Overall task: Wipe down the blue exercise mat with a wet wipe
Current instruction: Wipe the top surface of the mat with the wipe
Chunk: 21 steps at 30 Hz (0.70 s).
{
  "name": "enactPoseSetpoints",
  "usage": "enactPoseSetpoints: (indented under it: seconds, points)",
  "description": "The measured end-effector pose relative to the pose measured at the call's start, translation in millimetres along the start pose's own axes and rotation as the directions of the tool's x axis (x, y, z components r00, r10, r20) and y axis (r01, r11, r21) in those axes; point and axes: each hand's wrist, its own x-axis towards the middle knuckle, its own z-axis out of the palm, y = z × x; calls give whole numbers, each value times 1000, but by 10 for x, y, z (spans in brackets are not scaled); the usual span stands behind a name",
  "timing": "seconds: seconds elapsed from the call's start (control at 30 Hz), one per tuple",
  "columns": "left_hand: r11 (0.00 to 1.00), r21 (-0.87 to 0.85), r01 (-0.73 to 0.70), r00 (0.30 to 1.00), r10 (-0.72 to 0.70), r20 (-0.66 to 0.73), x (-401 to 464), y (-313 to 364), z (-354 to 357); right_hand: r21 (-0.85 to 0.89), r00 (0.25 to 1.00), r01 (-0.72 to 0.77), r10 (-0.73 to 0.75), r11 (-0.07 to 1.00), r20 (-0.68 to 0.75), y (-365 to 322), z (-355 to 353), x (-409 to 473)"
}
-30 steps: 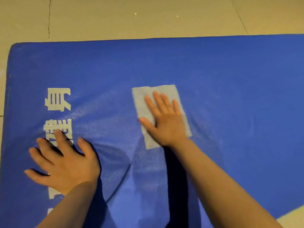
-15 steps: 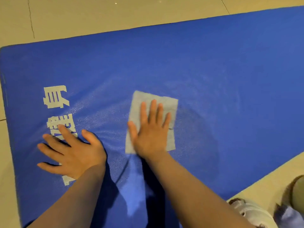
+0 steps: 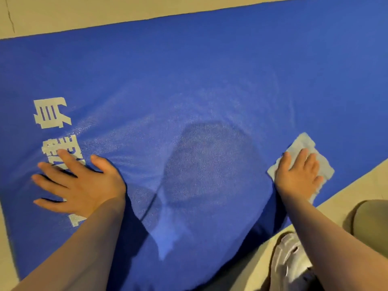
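The blue exercise mat (image 3: 189, 70) lies flat on the tiled floor and fills most of the view, with white printed characters (image 3: 51, 113) near its left end. A pale wet wipe (image 3: 305, 144) lies spread on the mat close to its near right edge. My right hand (image 3: 298, 177) presses flat on the wipe, fingers straight and covering its middle. My left hand (image 3: 81, 183) rests flat on the mat with fingers spread, partly over the white characters. A damp sheen marks the mat's middle between the two hands.
Beige floor tiles (image 3: 105, 11) run beyond the mat's far edge and along its near right edge. A white shoe (image 3: 288, 263) and a knee in khaki fabric (image 3: 371, 223) sit on the floor at the lower right, beside the mat.
My right hand has slid the wipe from the mat's middle toward its near right edge. The left hand has stayed pressed by the white characters. The view has tilted right.
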Motion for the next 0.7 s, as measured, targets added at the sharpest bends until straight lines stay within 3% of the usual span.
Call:
enactPoseSetpoints:
  seconds: [0.07, 0.1, 0.2, 0.3, 0.4, 0.43, 0.47, 0.53, 0.6, 0.7]
  points:
    - [1000, 18, -5, 1000, 5, 1, 13, -4, -12, 47, 994, -106, 105, 993, 23, -246, 118, -409]
    - [1000, 25, -11, 1000, 11, 5, 16, -15, -10, 52, 998, -61, 59, 997, 28, -366, 189, -658]
    - [1000, 28, -14, 1000, 14, 8, 24, -42, 8, 30, 956, 292, -291, 956, -42, -589, 415, -1572]
    - [999, 41, -6, 1000, 6, 1, 26, -43, 31, 5, 780, 622, -621, 783, 76, -573, 501, -2312]
    - [999, 37, -7, 1000, 7, -5, 45, -39, 47, 43, 614, 783, -781, 621, 109, -288, 433, -2051]
    - [999, 32, -11, 1000, 11, -6, 45, -35, 46, 14, 616, 784, -782, 620, 95, -145, 404, -1842]
    - [999, 30, -13, 1000, 13, -6, 42, -33, 42, -18, 665, 745, -742, 666, 80, -16, 352, -1610]
    - [999, 32, -7, 1000, 7, -10, 30, -33, 29, -65, 842, 540, -538, 839, 45, 180, 238, -1106]
    - [999, 31, -6, 1000, 7, -14, 23, -33, 26, -67, 960, 279, -279, 958, 19, 313, 128, -682]
    - [999, 31, -5, 1000, 6, -3, 45, -45, 57, 11, 1000, 28, -28, 1000, 12, 390, 38, -411]
